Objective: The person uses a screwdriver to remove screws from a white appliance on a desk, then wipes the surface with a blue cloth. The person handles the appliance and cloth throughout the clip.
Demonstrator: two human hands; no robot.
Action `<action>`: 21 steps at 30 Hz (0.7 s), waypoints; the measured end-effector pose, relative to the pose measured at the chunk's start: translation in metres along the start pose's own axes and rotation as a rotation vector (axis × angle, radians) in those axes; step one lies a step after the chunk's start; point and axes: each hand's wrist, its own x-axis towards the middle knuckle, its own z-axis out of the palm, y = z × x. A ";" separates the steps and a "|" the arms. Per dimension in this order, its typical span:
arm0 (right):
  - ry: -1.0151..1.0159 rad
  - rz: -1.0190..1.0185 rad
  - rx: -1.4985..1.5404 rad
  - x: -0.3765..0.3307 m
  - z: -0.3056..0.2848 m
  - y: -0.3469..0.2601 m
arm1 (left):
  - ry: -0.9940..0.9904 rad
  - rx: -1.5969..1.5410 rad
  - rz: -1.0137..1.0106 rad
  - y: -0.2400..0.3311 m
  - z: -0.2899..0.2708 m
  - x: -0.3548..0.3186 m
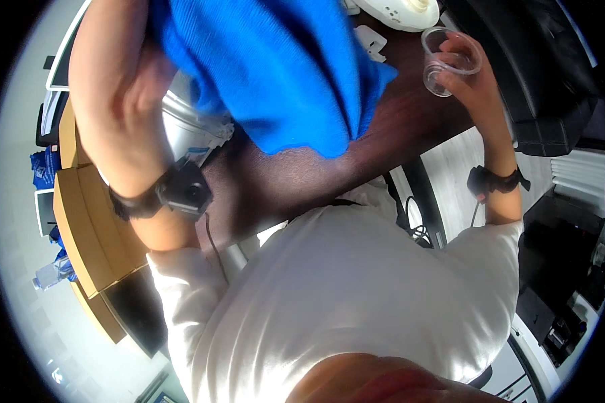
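Observation:
A bright blue ribbed cloth (282, 74) hangs in folds above the dark table, its upper part cut off by the top edge. My left hand (121, 60), raised close at the upper left, holds the cloth at its left side; the fingertips are hidden or out of frame. At the upper right, my right hand (474, 77) grips a clear plastic cup (437, 64), thumb on the near side and fingers round the far rim. The cup is tilted and looks empty.
The dark brown table (262, 181) lies under the cloth. A white round container (181, 127) stands partly behind my left arm. Beyond the cloth are a white rounded object (403, 10) and a small white piece (371, 41). A black chair (538, 80) stands right, cardboard boxes (91, 215) left.

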 end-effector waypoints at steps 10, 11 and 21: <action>0.126 0.021 -0.153 -0.022 -0.029 -0.013 | 0.266 0.068 0.143 -0.103 0.019 -0.010; 0.119 0.019 -0.155 -0.022 -0.028 -0.015 | 0.232 0.027 0.045 -0.111 0.018 -0.018; -0.001 0.025 -0.080 -0.018 -0.008 -0.007 | 0.117 1.002 -0.218 -0.159 -0.049 -0.101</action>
